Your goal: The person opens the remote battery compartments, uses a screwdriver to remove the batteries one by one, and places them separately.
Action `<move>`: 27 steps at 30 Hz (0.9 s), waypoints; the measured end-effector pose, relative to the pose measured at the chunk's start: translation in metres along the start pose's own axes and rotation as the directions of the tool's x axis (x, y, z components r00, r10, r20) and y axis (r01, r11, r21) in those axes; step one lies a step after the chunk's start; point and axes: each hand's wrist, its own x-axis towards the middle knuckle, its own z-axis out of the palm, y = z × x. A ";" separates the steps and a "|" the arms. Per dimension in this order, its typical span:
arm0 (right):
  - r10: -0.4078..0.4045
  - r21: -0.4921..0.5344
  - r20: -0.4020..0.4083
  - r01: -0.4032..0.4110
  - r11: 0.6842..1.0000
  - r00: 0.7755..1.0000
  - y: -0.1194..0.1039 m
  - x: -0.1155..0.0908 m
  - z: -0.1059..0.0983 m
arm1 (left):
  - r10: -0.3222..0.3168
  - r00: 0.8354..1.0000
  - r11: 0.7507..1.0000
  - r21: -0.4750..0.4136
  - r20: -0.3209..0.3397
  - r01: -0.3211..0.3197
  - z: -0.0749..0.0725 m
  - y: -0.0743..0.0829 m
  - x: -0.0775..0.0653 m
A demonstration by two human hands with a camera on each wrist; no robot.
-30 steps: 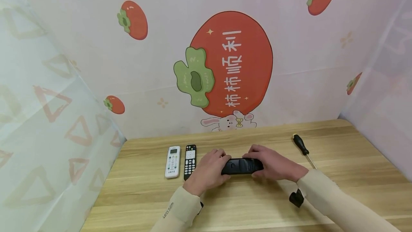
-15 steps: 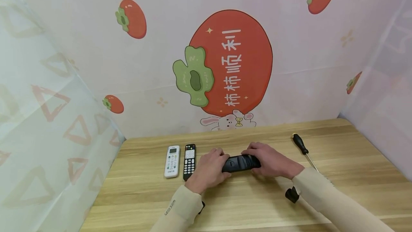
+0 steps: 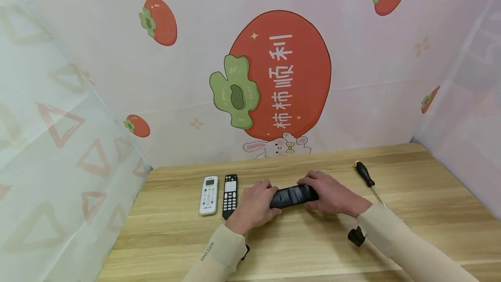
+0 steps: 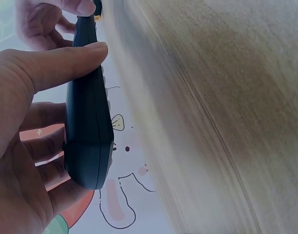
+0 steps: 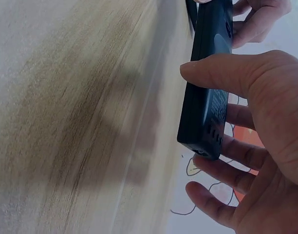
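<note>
Both hands hold one black remote control (image 3: 291,196) by its two ends, back side up, over the wooden table. My left hand (image 3: 255,207) grips its left end; in the left wrist view the thumb lies along the near edge of the remote (image 4: 85,117), and small button bumps show on the side facing the table. At the right end, my right hand (image 3: 328,194) has its thumb on the near edge and fingers at the far side. The right wrist view shows a gap between the remote (image 5: 202,102) and the table, with slots and printed text on its back.
A white remote (image 3: 209,196) and a black remote with white and coloured buttons (image 3: 230,197) lie side by side left of the left hand. A screwdriver (image 3: 365,174) lies right of the right hand, its shaft partly behind the sleeve. A printed wall closes off the table's back (image 3: 188,173).
The right end of the remote has swung away from me, so the remote now slants in the head view. My right hand has moved with it; my left hand keeps its place.
</note>
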 end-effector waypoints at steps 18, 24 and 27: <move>0.152 0.117 0.111 -0.165 0.979 0.982 0.006 -0.011 -0.004 | -0.002 1.000 1.000 -0.017 0.006 0.002 0.000 -0.004 -0.001; 0.146 0.132 0.109 -0.160 0.978 0.983 0.007 -0.013 -0.003 | -0.009 1.000 1.000 -0.021 0.005 0.009 0.001 -0.003 -0.002; 0.151 0.136 0.105 -0.165 0.977 0.983 0.007 -0.014 -0.003 | -0.018 1.000 0.999 -0.027 0.001 0.018 0.003 -0.002 -0.002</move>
